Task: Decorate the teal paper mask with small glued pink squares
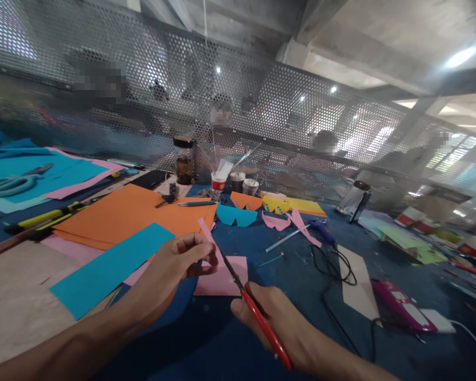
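Observation:
My left hand [182, 259] pinches a sheet of pink paper [222, 278] just above the blue table top. A narrow pink strip of it sticks up past my fingertips. My right hand [277, 317] is closed round red-handled scissors [257, 312], whose dark blades run up along the pink paper's strip. Both forearms come in from the bottom edge.
Orange sheets [130, 214] and a teal strip [107, 267] lie to the left. Cut paper shapes [236, 214], cups [219, 181], a jar [183, 160] and a pen [196, 203] stand further back. A pink glue gun [400, 304] with black cable lies right. A perforated metal screen [262, 106] borders the table.

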A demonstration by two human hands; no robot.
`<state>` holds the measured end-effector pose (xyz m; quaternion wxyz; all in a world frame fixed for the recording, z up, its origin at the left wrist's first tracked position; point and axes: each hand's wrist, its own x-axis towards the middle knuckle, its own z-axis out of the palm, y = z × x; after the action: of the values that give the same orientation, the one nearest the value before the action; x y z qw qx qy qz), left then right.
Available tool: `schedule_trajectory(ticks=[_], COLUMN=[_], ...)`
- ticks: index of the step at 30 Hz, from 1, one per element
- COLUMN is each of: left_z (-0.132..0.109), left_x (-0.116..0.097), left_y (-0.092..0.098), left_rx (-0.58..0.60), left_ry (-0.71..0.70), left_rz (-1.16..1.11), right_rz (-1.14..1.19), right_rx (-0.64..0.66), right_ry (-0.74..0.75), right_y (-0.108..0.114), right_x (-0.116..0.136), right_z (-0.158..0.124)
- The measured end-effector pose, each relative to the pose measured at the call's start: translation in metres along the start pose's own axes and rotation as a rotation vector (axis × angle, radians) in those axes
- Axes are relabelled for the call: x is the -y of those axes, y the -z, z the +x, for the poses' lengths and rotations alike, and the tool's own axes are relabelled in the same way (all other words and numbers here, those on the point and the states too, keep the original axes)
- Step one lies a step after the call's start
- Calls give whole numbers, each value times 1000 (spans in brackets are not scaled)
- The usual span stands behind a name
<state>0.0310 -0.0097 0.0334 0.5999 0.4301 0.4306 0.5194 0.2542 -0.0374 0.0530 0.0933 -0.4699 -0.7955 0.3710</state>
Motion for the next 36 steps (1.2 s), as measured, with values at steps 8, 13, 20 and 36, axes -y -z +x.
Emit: schedule_trajectory(ticks=[8, 13, 20, 36], left_z=[0, 1, 1, 0], left_x=[0, 0, -1, 0], left_y=[-1, 0, -1, -1], left_rx=[-10, -9, -11, -8], left_ry=[6, 7, 11, 17], left_rz=[7, -2, 0, 0], right_rz=[22, 22, -1, 4], right_rx=[-14, -5, -20, -25], right_ry=[11, 0, -4, -1], right_y=[-2, -2, -2, -5], right_x=[-4, -3, -3, -8], right_z=[1, 0, -1, 1])
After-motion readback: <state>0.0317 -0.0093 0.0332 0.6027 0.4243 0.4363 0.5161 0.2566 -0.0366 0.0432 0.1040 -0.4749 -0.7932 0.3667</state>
